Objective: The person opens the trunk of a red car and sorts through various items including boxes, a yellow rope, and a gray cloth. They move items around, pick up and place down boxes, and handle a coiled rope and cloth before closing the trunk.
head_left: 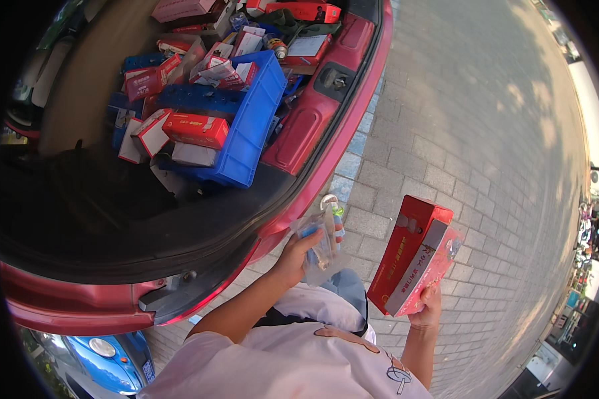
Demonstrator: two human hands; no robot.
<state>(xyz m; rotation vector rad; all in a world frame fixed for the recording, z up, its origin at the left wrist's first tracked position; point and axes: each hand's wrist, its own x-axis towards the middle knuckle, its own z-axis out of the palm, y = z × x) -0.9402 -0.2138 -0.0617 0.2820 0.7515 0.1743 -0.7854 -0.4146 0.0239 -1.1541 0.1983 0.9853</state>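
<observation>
My left hand grips a clear plastic bag with small parts inside, held just beside the rim of a red car's open boot. My right hand holds up a red cardboard box with a grey side from below, out over the paved ground. Both forearms come up from the lower edge, above my white shirt.
Inside the boot stands a blue plastic crate filled with several red and white boxes; more boxes and a spray can lie behind it. Grey brick paving spreads to the right. A blue vehicle sits at lower left.
</observation>
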